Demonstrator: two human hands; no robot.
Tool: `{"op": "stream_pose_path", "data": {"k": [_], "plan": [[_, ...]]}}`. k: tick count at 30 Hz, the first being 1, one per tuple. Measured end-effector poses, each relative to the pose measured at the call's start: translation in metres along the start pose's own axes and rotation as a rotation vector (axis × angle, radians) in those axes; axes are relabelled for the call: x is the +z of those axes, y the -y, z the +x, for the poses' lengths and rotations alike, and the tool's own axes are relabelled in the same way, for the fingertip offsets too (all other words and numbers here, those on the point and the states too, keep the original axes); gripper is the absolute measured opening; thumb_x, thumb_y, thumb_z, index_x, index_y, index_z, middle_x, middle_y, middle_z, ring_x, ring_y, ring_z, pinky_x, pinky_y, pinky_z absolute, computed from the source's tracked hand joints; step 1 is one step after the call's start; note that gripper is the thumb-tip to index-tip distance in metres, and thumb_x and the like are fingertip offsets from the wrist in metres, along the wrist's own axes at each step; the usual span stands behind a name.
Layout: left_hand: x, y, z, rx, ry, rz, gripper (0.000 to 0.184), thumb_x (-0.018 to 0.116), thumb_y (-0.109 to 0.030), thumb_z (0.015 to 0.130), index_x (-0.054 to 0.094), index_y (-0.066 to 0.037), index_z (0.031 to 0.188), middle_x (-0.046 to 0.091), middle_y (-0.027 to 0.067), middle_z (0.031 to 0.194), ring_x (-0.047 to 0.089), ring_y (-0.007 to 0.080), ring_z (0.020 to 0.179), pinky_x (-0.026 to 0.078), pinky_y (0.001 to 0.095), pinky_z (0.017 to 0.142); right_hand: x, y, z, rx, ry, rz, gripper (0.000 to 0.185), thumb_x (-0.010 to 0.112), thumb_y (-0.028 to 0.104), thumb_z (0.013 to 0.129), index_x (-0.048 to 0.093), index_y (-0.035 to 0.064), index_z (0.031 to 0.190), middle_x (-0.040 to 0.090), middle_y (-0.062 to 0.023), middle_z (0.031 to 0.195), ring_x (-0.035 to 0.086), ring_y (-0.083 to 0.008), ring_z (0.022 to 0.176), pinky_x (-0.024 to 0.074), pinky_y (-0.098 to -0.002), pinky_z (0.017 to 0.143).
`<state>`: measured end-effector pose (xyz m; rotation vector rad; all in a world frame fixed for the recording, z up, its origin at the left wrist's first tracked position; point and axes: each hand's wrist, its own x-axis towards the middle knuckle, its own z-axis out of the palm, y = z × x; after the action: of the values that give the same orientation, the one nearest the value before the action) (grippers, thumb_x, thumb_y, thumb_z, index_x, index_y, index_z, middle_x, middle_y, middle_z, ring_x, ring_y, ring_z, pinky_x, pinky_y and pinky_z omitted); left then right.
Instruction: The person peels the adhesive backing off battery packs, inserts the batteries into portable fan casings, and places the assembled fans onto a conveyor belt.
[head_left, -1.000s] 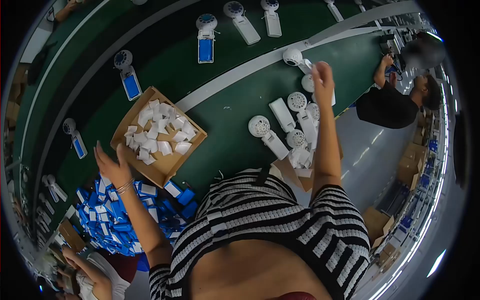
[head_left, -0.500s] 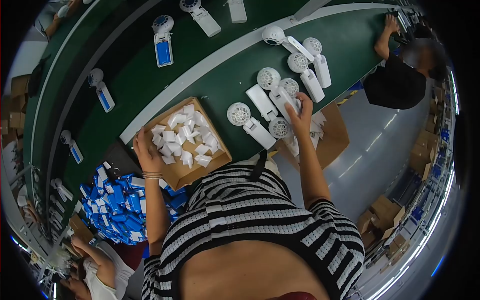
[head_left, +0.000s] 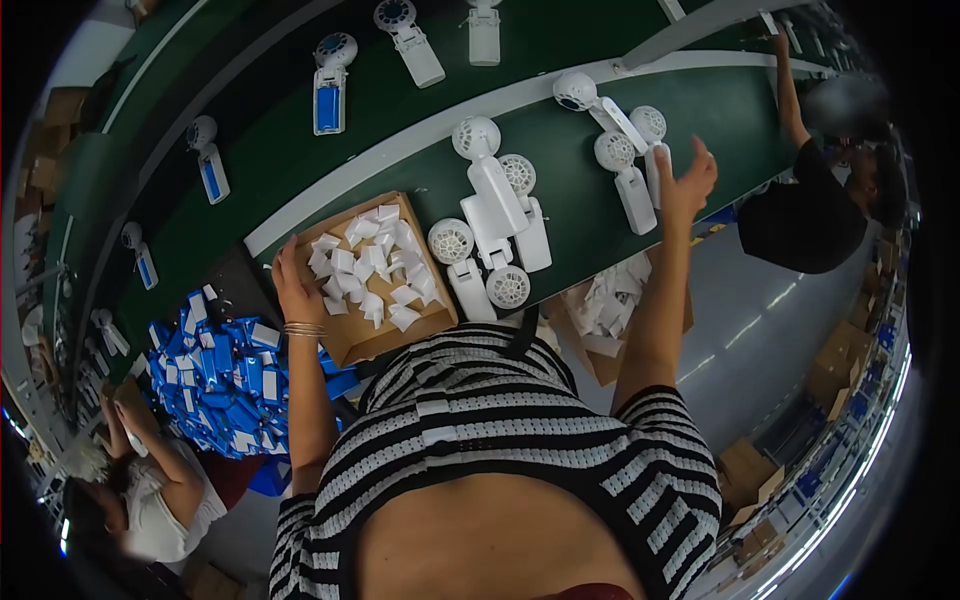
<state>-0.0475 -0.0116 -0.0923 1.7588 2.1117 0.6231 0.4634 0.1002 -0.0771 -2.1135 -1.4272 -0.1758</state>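
My left hand (head_left: 297, 288) grips the left wall of a shallow cardboard box (head_left: 370, 349), which is filled with small folded white pieces (head_left: 372, 262). My right hand (head_left: 686, 185) is raised over the bench with thumb and fingers apart. It is nearest to a pair of white handheld fans (head_left: 634, 197) at the right, and nothing shows in its grasp. Between the hands lies a group of white fans with round grilles; one fan (head_left: 494, 190) rests on top of the others (head_left: 452, 243).
Blue battery-like packs (head_left: 225, 385) are heaped left of me. A larger carton (head_left: 610, 368) with white pieces stands below the bench edge. More fans (head_left: 328, 105) lie along the green conveyor (head_left: 265, 150). One person (head_left: 805, 215) works at far right, another (head_left: 170, 495) at lower left.
My right hand has let go of the fan in the middle group and moved right and up. That fan now lies across the others. My left hand stays at the box.
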Motion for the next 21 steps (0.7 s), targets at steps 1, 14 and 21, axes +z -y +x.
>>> {"op": "stream_pose_path", "data": {"k": [1, 14, 21], "plan": [[0.000, 0.001, -0.002, 0.005, -0.017, -0.015, 0.074, 0.033, 0.020, 0.060, 0.039, -0.016, 0.125, 0.039, 0.0221, 0.122, 0.034, 0.0389, 0.117, 0.032, 0.0391, 0.097, 0.010, -0.025, 0.014, 0.045, 0.055, -0.050, 0.058, 0.066, 0.027, 0.073, 0.041, 0.0090, 0.122, 0.047, -0.0150, 0.113, 0.043, -0.0287, 0.108, 0.0358, -0.0361, 0.089], [-0.027, 0.018, -0.009, -0.063, -0.278, -0.061, 0.047, 0.050, 0.004, 0.070, 0.048, -0.010, 0.115, 0.046, 0.0194, 0.115, 0.046, 0.0373, 0.105, 0.040, 0.0385, 0.088, 0.063, 0.046, -0.051, -0.025, 0.543, 0.892, 0.067, 0.064, 0.008, 0.076, 0.027, 0.0101, 0.132, 0.038, -0.0129, 0.122, 0.040, -0.0217, 0.109, 0.0363, -0.0307, 0.089], [-0.131, 0.143, 0.028, -0.409, -0.289, 0.689, 0.032, 0.064, -0.019, 0.070, 0.057, -0.005, 0.098, 0.055, 0.0188, 0.096, 0.052, 0.0362, 0.090, 0.044, 0.0397, 0.080, 0.064, 0.062, -0.061, -0.021, 0.583, 0.920, 0.061, 0.061, 0.010, 0.078, 0.029, 0.0057, 0.130, 0.034, -0.0161, 0.125, 0.039, -0.0247, 0.108, 0.0334, -0.0334, 0.091]]}}
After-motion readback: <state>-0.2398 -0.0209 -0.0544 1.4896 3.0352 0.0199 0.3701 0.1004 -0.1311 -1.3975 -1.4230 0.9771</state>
